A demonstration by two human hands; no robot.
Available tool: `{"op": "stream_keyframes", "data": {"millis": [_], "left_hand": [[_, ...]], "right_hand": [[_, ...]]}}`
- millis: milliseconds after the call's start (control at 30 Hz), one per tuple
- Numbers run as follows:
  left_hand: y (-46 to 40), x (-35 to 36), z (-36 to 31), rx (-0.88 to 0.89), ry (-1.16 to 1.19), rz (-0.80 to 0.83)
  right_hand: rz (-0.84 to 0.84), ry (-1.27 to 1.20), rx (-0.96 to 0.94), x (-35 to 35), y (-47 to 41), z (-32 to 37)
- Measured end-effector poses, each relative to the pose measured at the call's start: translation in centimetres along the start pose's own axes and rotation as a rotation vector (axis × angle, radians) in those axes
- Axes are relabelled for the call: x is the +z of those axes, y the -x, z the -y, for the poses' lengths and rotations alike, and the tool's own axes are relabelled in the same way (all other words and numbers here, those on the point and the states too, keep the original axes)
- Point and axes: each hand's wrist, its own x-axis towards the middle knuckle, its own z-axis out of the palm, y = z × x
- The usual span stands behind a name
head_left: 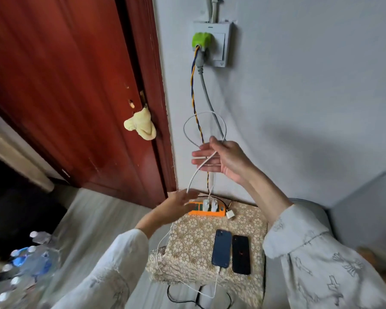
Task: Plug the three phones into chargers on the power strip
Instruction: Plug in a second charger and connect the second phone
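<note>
An orange power strip [206,211] lies at the far edge of a small table covered in a patterned cloth [194,241], with two white chargers [210,205] plugged into it. A loose white charger block [230,214] sits at its right end. Two phones lie face down side by side: a blue phone [221,248] with a white cable in its bottom port, and a black phone [241,255] with none. My right hand [218,160] holds a looped white cable [204,128] up in the air. My left hand [178,205] pinches that cable's lower end just left of the strip.
A wall socket [212,44] above carries a green plug [201,41], with a twisted wire and a grey cord running down to the table. A red-brown door [76,85] stands at the left. Water bottles [25,264] sit on the floor at lower left.
</note>
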Motion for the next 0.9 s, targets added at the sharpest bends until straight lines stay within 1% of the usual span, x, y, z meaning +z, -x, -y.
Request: {"op": "stream_keyframes", "data": {"millis": [100, 167, 200, 267, 300, 367, 400, 433, 500, 567, 633, 667, 733, 767, 833, 900], "left_hand": [[-0.5, -0.3, -0.5, -0.012, 0.095, -0.164], [-0.7, -1.7, -1.2, -0.017, 0.213, -0.244], [-0.6, -2.5, -1.9, 0.0, 0.304, -0.255], [-0.2, -4.2, -3.6, 0.081, 0.408, -0.278], [0.0, -4.9, -4.7, 0.131, 0.442, -0.29], [0.6, -6.3, -7.1, 0.22, 0.538, -0.313], [0.9, -6.9, -8.3, 0.256, 0.588, -0.321], [1.2, -7.4, -9.4, 0.291, 0.629, -0.33], [1.9, -8.4, -11.0, 0.351, 0.709, -0.362], [2.5, -9.4, -11.8, 0.394, 0.787, -0.417], [2.8, -9.6, -11.5, 0.38, 0.804, -0.462], [2.8, -9.2, -11.0, 0.333, 0.772, -0.471], [3.0, -7.6, -8.9, 0.192, 0.645, -0.437], [3.2, -6.5, -7.6, 0.123, 0.546, -0.383], [3.6, -4.5, -5.2, 0.028, 0.364, -0.198], [4.0, -2.8, -3.6, 0.011, 0.344, 0.006]], "right_hand": [[-0.051, -0.027, -0.019, -0.4, -0.3, 0.0], [-0.065, -0.056, 0.014, -1.0, 0.0, -1.5], [-0.045, -0.054, 0.053, -1.2, 0.3, -2.6], [0.039, 0.004, 0.145, -1.0, 1.0, -5.2], [0.106, 0.126, 0.163, -0.7, 1.5, -6.4], [0.244, 0.483, 0.129, 0.3, 2.1, -8.2], [0.267, 0.591, 0.089, 1.0, 2.3, -8.7], [0.256, 0.629, 0.048, 1.5, 2.5, -9.0], [0.169, 0.615, -0.004, 1.9, 2.5, -9.1], [0.083, 0.512, -0.027, 1.6, 2.7, -8.3], [0.032, 0.364, -0.072, 1.1, 2.7, -6.3], [0.019, 0.252, -0.1, 0.9, 2.7, -5.1], [-0.003, 0.059, -0.153, 0.7, 2.7, -2.3], [-0.015, 0.025, -0.176, 0.6, 2.5, -1.0], [-0.033, 0.046, -0.195, 0.7, 2.2, 0.6], [-0.046, 0.072, -0.147, 0.5, 2.2, 0.9]]}}
